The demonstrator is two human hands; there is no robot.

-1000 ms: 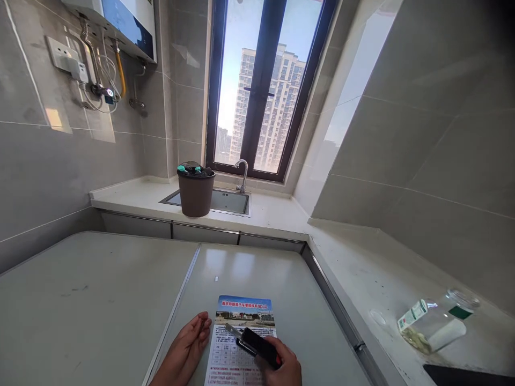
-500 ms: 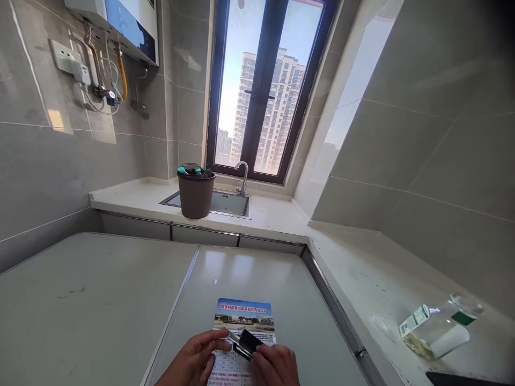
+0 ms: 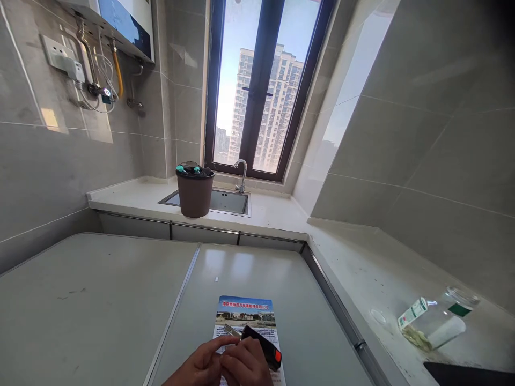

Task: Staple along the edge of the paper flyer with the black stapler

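A black handled tool with a narrow flat metal blade and a red-orange patch at its right end lies slantwise at my right hand. My right hand is closed on it, its fingers bunched and covering part of the handle. My left hand meets the right fingertips, fingers closed together; anything pinched between the two hands is hidden. The metal blade points up and left, above the left fingers. Beneath both hands is a printed leaflet with a blue top and red lettering, partly covered by them.
The leaflet lies on a pale panelled table, with a small white scrap beyond it. A brown bucket stands by the sink and faucet. On the right counter, a clear jar lies tipped over.
My hands have come together, the right moving left to meet the left. The black tool has turned, and its red-orange end now shows beyond my right hand. The camera view has shifted slightly.
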